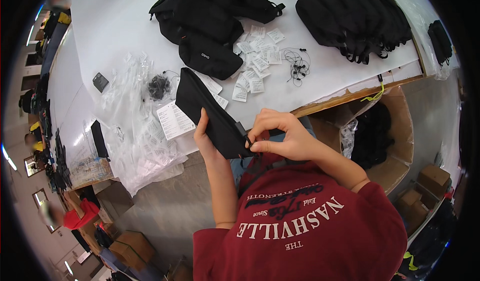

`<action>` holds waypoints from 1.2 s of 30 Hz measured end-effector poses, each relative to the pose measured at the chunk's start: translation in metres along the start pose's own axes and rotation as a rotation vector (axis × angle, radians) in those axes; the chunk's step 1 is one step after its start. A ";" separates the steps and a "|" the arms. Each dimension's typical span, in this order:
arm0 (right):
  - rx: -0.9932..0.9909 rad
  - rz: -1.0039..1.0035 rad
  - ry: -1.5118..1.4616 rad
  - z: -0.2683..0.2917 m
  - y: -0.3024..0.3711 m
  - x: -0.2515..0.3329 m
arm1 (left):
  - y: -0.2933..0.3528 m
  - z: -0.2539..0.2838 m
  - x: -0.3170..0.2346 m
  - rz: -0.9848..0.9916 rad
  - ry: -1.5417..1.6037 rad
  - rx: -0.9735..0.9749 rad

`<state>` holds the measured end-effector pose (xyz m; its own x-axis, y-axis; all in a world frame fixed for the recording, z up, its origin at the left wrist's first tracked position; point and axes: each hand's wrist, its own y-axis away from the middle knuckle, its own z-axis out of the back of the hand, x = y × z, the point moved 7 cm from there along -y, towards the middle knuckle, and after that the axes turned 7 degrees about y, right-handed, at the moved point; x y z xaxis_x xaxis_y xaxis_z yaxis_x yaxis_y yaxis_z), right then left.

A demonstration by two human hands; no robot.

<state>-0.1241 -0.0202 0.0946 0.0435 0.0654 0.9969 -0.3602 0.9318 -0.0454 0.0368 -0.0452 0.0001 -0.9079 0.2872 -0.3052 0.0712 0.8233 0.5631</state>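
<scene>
A flat black fabric pouch [207, 113] is tilted in front of me, past the table's front edge. My left hand [207, 136] is closed on its long lower edge, thumb against the fabric. With thumb and forefinger, my right hand [277, 133] pinches a small black loop or cord at the pouch's near right corner; the exact part is mostly hidden by the fingers. Beyond the pouch lie white printed cards [175, 121], a heap of small white labels [257, 56] and several black tag strings [298, 67]. A bundle of black strings [159, 87] rests to the left.
Black bags [210, 26] are piled at the table's far middle, with a stack of black pouches [352, 18] to their right. Clear plastic bags [145, 146] spread over the left front edge. An open cardboard box [400, 131] with black items stands below right. Another person [82, 213] is at far left.
</scene>
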 end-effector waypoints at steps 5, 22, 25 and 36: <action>-0.085 -0.029 0.056 0.010 0.003 -0.006 | 0.003 -0.004 -0.006 -0.060 -0.095 0.030; -0.179 0.122 0.324 0.050 0.006 0.009 | 0.054 -0.038 -0.036 -0.713 -1.001 0.406; -0.109 0.184 0.377 0.047 0.008 0.013 | 0.057 -0.029 -0.039 -0.661 -1.000 0.413; -0.111 0.186 0.488 0.057 0.021 0.024 | 0.045 -0.035 -0.034 -0.769 -0.875 0.527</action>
<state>-0.1838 -0.0197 0.1213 0.4261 0.3668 0.8270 -0.3032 0.9192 -0.2515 0.0561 -0.0353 0.0625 -0.2289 -0.2873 -0.9301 -0.0123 0.9562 -0.2923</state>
